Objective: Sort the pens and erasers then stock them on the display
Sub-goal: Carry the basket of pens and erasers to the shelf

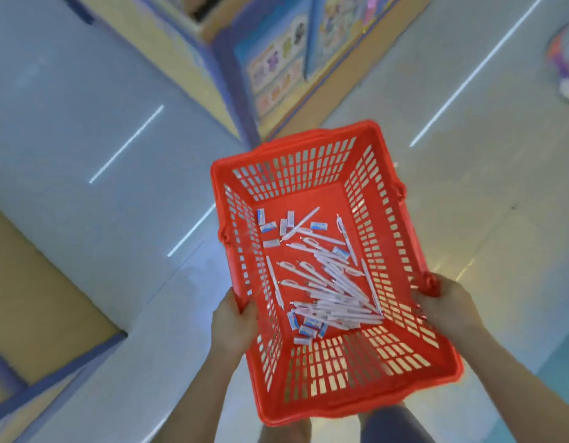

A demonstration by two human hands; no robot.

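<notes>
Hands [233,318] [446,303] hold basket [356,404] (pens [335,289], erasers [270,226] inside).

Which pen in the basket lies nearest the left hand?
The lone pen along the basket's left wall, apart from the heap; the left hand grips the rim beside it.

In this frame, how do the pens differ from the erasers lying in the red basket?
The white pens are long, thin sticks; the blue-and-white wrapped erasers are short blocks. The pens lie heaped and crossing in the middle; the erasers sit mostly in two small clusters, far left and near wall. Both lie loose, unsorted, in the red plastic lattice basket.
</notes>
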